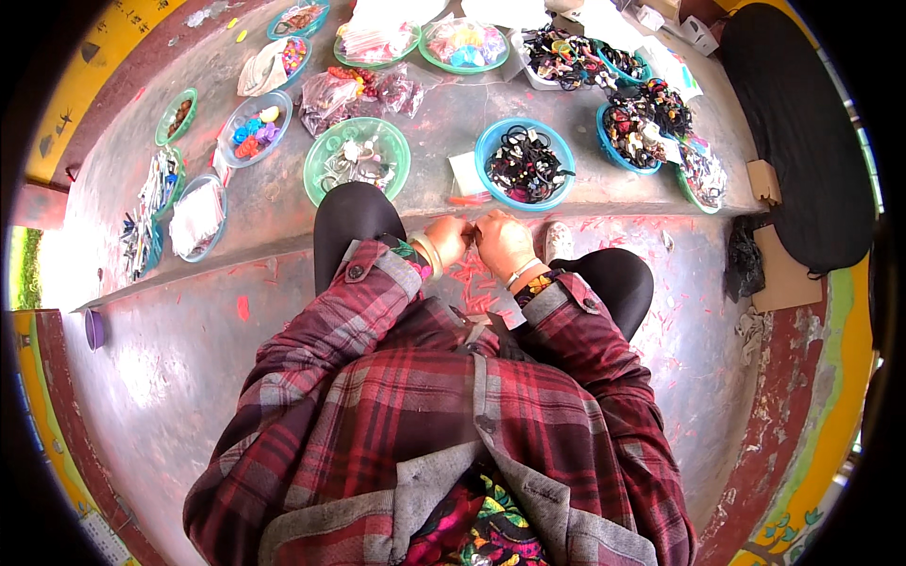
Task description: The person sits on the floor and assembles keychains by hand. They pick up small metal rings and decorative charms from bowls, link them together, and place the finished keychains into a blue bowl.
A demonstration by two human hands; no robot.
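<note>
My left hand (447, 238) and my right hand (502, 241) meet in front of my knees, fingers pinched together over something small that I cannot make out. Both sleeves are red plaid with grey cuffs, and each wrist wears a bangle. Just beyond the hands lie a thin red stick (466, 200) and a white card (466, 173) on the raised concrete ledge (274, 203). A blue bowl (492, 141) of dark hair ties sits right behind them, and a green bowl (326, 156) of shiny pieces is to its left.
Several more bowls and plastic bags of coloured hair ties and clips spread across the ledge to the back and left. A black round cushion (802, 132) and cardboard pieces (788, 269) lie at the right. A purple cup (93, 328) stands at the left on the floor.
</note>
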